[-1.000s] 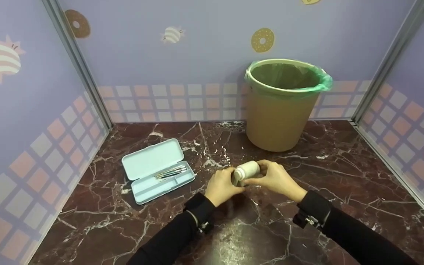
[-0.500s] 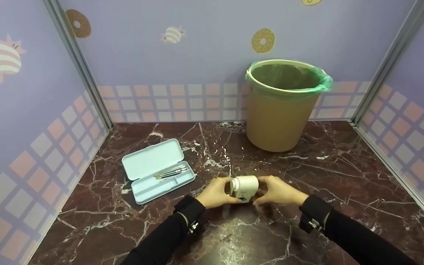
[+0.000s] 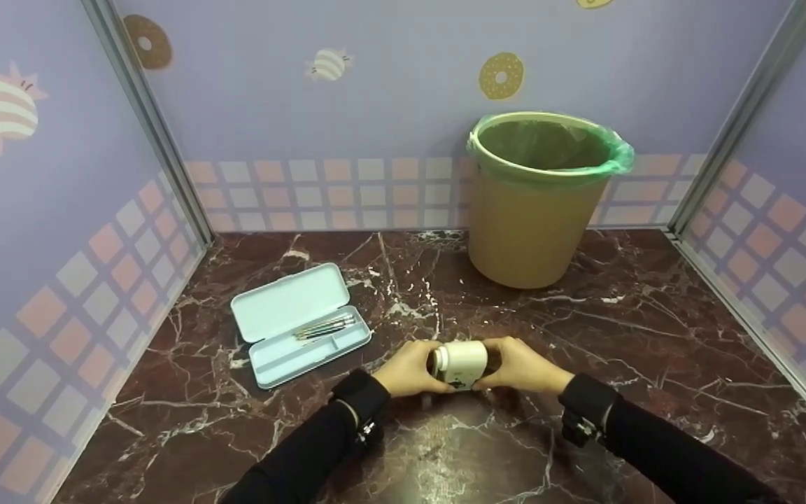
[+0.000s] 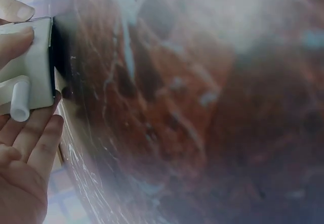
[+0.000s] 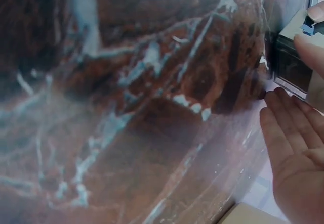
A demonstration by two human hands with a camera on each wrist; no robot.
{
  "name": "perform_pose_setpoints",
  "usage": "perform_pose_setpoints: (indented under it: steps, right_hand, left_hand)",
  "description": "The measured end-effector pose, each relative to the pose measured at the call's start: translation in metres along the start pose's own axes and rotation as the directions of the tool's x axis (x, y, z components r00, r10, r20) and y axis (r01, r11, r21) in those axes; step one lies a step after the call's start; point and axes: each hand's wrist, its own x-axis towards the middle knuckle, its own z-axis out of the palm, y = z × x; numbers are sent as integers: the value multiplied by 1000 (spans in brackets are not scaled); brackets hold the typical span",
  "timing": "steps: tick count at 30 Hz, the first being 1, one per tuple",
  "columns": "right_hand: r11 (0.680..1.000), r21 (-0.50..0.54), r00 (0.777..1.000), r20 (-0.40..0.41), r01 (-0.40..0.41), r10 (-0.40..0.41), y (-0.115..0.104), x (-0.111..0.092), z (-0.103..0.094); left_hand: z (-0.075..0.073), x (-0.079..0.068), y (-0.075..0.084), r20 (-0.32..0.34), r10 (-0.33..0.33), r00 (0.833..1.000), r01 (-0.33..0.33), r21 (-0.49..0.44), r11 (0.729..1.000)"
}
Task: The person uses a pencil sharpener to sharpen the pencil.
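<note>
A white hand-crank pencil sharpener [image 3: 464, 360] with a dark print on its near side is held between both hands in the head view. My left hand [image 3: 408, 367] grips its left end, where the round crank part sits. In the left wrist view the crank's white knob [image 4: 20, 101] sticks out beside the fingers [image 4: 43, 143] of that hand. The right hand [image 3: 525, 367] holds the other end, thumb at the near side. A dark see-through drawer [image 5: 293, 64] shows on the sharpener in the right wrist view.
To the left lies an open light blue pencil case [image 3: 291, 306] with several pencils [image 3: 324, 327] in its tray. A tan bin [image 3: 532, 224] lined with a green bag [image 3: 616, 157] stands at the back right. Patterned walls enclose the dark marble-look tabletop [image 3: 235, 434].
Both hands have brought the sharpener nearer to the person and turned it, so its printed side shows. Over the last half second it has shifted only slightly.
</note>
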Motion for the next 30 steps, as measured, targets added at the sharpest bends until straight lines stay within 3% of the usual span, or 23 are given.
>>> perform_pose_setpoints:
  steps: [8, 30]
  right_hand:
    - [999, 16, 1000, 7, 30, -30, 4, 1, 4]
    - [996, 86, 998, 45, 33, -37, 10, 4, 0]
  left_hand:
    - [0, 0, -2, -8, 8, 1000, -8, 50, 999]
    - [-4, 0, -5, 11, 27, 1000, -27, 44, 999]
